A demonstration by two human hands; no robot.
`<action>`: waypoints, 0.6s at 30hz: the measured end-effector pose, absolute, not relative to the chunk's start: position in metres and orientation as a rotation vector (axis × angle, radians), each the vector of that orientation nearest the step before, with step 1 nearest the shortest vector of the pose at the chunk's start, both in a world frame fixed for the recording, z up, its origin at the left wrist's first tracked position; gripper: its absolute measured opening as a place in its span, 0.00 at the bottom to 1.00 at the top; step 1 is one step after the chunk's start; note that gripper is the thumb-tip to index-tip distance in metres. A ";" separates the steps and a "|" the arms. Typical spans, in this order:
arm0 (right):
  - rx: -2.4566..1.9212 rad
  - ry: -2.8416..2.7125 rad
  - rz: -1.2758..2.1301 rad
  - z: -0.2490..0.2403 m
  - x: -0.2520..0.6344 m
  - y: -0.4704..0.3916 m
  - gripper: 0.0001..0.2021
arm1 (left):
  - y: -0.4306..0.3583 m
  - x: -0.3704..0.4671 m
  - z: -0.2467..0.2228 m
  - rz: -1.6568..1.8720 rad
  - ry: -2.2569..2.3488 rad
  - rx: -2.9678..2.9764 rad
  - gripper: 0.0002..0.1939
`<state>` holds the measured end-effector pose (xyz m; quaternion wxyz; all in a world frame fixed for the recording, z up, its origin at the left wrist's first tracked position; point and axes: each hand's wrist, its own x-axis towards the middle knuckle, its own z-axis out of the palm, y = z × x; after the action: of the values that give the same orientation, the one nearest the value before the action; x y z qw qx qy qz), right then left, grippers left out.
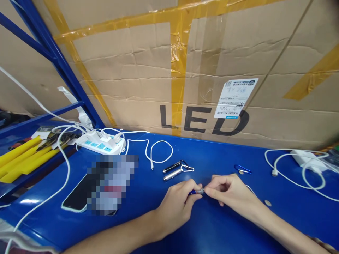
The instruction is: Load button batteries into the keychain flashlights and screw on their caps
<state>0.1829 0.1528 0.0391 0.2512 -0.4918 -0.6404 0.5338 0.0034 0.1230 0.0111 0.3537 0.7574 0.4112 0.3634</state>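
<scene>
Near the middle of the blue table [212, 225], my left hand [178, 201] is closed around a small blue tube [194, 192] with a silvery end. The fingertips of my right hand [229, 192] pinch at that silvery end; what they hold there is too small to make out. Just beyond my left hand lie a black penlight [171, 167] and a silver penlight [172, 174], each with a carabiner clip. A blue carabiner [243, 169] lies beyond my right hand, with a small round disc beside it. Another small disc [268, 203] is to the right of my right wrist.
A large cardboard box [132, 77] stands along the back. White power strip [102, 144], cables and yellow-handled tools [26, 158] are at the left, near a phone [76, 194] and a blurred-out item [113, 187]. A white adapter [308, 160] with cable lies at the right.
</scene>
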 end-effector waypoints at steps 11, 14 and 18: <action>-1.315 -1.692 1.555 0.034 0.182 0.156 0.18 | 0.126 0.003 0.019 0.894 1.082 2.052 0.11; -1.338 -1.810 1.271 0.042 0.182 0.153 0.17 | 0.125 0.004 0.018 0.888 1.095 2.012 0.12; -1.143 -2.093 0.975 0.068 0.198 0.131 0.14 | 0.124 0.005 0.015 0.894 1.108 1.977 0.11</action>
<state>0.1978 0.1311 0.0675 0.2785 -0.4261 -0.7802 0.3635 0.0045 0.1237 0.0152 0.3452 0.7616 0.4266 0.3445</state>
